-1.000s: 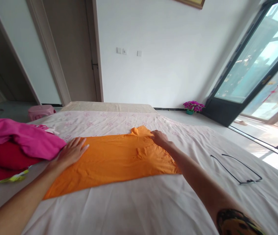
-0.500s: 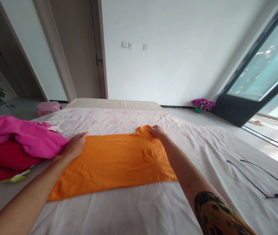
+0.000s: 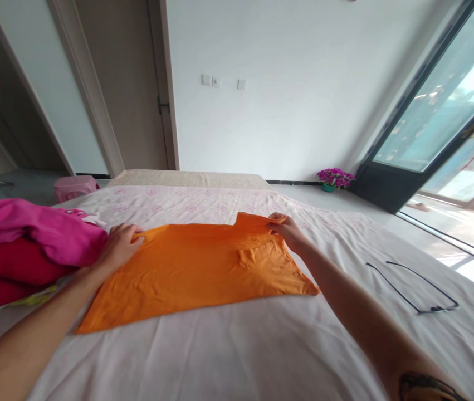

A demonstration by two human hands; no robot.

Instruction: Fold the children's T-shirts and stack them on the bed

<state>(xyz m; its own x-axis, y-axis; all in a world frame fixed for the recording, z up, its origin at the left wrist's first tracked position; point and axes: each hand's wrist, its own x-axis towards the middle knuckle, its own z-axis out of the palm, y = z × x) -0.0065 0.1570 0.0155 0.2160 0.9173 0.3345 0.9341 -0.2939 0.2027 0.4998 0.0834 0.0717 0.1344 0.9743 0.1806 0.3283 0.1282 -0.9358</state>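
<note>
An orange T-shirt, folded in half lengthwise, lies across the bed in front of me. My left hand pinches its far left corner, at the hem end. At the far right, my right hand grips the shirt's sleeve between thumb and fingers. The far edge looks pulled taut and slightly raised between the two hands. A second sleeve lies crumpled on top of the cloth near the right end.
A heap of pink and red clothes sits left, close to my left wrist. Eyeglasses lie on the bed sheet at right. Beyond the bed are a pink stool and a pot of magenta flowers.
My left hand has gone from lying on the corner to pinching it. The right hand has drawn the sleeve to the right, straightening the far edge. The view has shifted slightly.
</note>
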